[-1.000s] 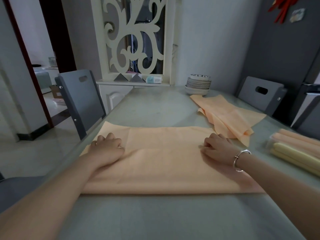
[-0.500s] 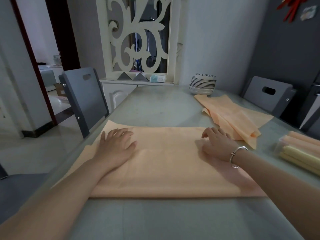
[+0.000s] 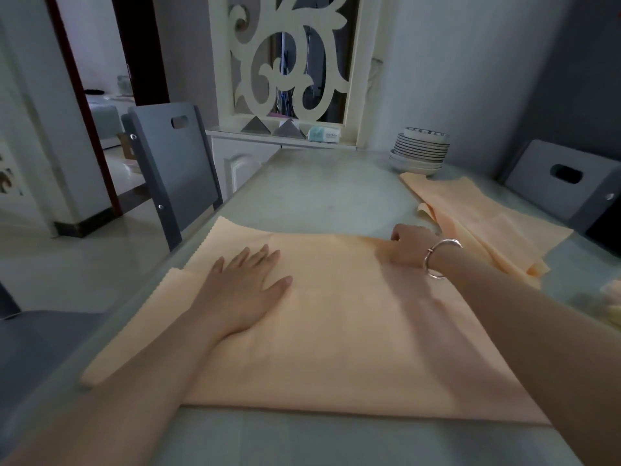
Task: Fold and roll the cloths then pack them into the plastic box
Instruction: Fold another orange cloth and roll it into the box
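Two hands on one folded cloth; long axis runs left to right.

I read the peach cloth (image 3: 336, 331) as lying flat on the table (image 3: 319, 196) directly before me, its folded edge nearest me and its far edge away from me. My left hand (image 3: 245, 290) lies palm down on the left part of the cloth, fingers straight and spread, holding nothing. My right hand (image 3: 408, 245) sits at the far right edge with fingers curled onto the fabric; I cannot tell whether it pinches that edge. I judge the right hand better placed to carry the next fold leftward. Spare cloths (image 3: 477, 223) lie beyond it, near the stacked plates (image 3: 420, 151).
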A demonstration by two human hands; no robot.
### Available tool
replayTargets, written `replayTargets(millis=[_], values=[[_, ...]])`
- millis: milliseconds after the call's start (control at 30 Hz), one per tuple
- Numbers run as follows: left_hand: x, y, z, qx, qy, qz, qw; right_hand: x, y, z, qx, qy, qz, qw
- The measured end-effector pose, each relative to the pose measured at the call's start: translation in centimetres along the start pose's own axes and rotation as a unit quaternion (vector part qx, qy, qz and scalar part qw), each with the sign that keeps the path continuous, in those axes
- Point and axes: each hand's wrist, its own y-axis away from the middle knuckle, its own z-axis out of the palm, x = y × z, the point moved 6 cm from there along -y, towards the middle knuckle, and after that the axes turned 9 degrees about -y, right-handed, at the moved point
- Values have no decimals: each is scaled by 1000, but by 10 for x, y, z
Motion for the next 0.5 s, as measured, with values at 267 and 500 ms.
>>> replayTargets(millis=[267,500], values=[[24,31,-52,291,-102,123,943,-36,110,-64,115,31,-271,955],[-2,56,-84,237,-109,103,960,-8,194,-61,59,71,-292,952]])
